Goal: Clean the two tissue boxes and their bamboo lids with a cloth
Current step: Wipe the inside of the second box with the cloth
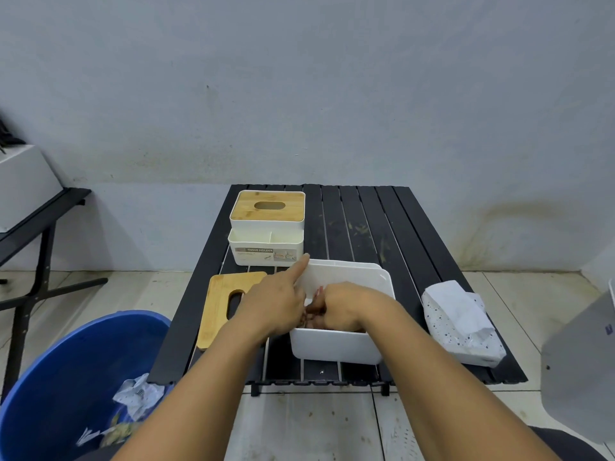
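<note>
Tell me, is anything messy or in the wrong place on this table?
Yes. One rectangular bamboo lid lies loose near the left edge of the black slatted table, off the open white plastic box beside it. Yellowish smudges mark the far slats.

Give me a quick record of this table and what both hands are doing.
Open box: white, near table edge, lidless
Loose lid: bamboo, flat on the table left of it
Second box: far left, bamboo lid on
Right hand: inside open box, curled on a reddish cloth
Left hand: at its left wall, forefinger straight
Tissue pack: table's right edge
</note>
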Tool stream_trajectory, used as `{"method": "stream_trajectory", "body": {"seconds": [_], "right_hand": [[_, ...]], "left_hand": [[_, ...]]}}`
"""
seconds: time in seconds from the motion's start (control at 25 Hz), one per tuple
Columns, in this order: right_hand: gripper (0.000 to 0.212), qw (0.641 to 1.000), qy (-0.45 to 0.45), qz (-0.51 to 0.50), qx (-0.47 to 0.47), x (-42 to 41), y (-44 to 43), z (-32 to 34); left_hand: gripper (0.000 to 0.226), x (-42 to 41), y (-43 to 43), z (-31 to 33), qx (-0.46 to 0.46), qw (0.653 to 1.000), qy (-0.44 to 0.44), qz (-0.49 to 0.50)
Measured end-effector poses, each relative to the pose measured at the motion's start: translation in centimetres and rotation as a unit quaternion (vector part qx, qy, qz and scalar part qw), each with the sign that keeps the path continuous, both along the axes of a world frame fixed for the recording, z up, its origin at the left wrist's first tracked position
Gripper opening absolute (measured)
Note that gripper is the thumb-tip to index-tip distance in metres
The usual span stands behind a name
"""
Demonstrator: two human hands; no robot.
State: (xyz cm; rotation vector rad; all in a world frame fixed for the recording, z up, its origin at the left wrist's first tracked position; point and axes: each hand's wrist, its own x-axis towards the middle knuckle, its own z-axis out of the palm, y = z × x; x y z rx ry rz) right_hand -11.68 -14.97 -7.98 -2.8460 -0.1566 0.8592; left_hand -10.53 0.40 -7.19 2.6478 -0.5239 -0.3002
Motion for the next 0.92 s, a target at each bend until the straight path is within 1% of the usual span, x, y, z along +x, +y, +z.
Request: {"method": "stream_trajectory", "body": {"seconds": [0.12,0.16,0.24,0.32,0.4,0.44,0.52,0.56,0.6,0.68,0.72,0.8,0.84,0.92], "right_hand": [[0.025,0.994,-0.019,-0.054,-0.089,0.8,-1.0,-0.7],[0.025,0.991,-0.024,-0.078,-0.105,0.9,-1.4,-0.6],[0.028,0.986,-0.028,-0.125,-0.105,0.9,-2.3,-0.6],[0.026,0.984,-0.046,-0.151,-0.08,0.8,-2.5,-0.7],[0.016,0.983,-0.115,-0.141,-0.029,0.9,-2.2,-1.4],[0.01,0.979,-0.153,-0.134,0.011,0.7,-1.9,-1.6],[0.01,0.962,-0.207,-0.138,0.11,0.2,-1.0,-1.6],[0.008,0.95,-0.24,-0.148,0.136,-0.1,-0.8,-1.2],[0.006,0.935,-0.283,-0.163,0.135,-0.4,-0.7,-0.6],[0.011,0.91,-0.354,-0.203,0.07,-0.6,-1.1,0.4],[0.016,0.9,-0.364,-0.235,0.038,-0.7,-1.6,1.0],[0.026,0.889,-0.346,-0.297,0.026,-0.6,-2.7,1.7],[0.029,0.89,-0.333,-0.311,0.03,-0.5,-2.8,1.7],[0.028,0.9,-0.328,-0.281,0.052,-0.6,-2.2,1.6]], "left_hand": [[0.063,-0.1,-0.1,-0.4,0.023,0.999,-0.013,0.024],[0.063,-0.2,-0.2,-0.4,0.016,0.999,-0.01,0.03],[0.063,-0.6,-0.4,-0.5,0.006,1.0,-0.011,0.028],[0.062,-0.7,-0.6,-0.5,0.0,1.0,-0.015,0.024],[0.062,-0.7,-0.6,-0.5,-0.012,0.999,-0.007,0.032],[0.062,-0.8,-0.6,-0.6,-0.016,0.999,-0.005,0.039],[0.063,-1.1,-0.7,-0.6,-0.014,0.999,-0.012,0.051],[0.063,-1.3,-0.8,-0.6,-0.01,0.998,-0.016,0.056],[0.063,-1.3,-0.8,-0.5,-0.006,0.998,-0.017,0.062],[0.062,-1.1,-0.6,-0.4,-0.003,0.997,-0.01,0.073],[0.062,-1.1,-0.4,-0.4,-0.002,0.997,-0.006,0.076],[0.064,-1.3,-0.5,-0.4,-0.004,0.997,-0.007,0.075],[0.065,-1.4,-0.5,-0.5,-0.002,0.997,-0.01,0.074],[0.065,-1.2,-0.6,-0.8,0.004,0.997,-0.016,0.074]]}}
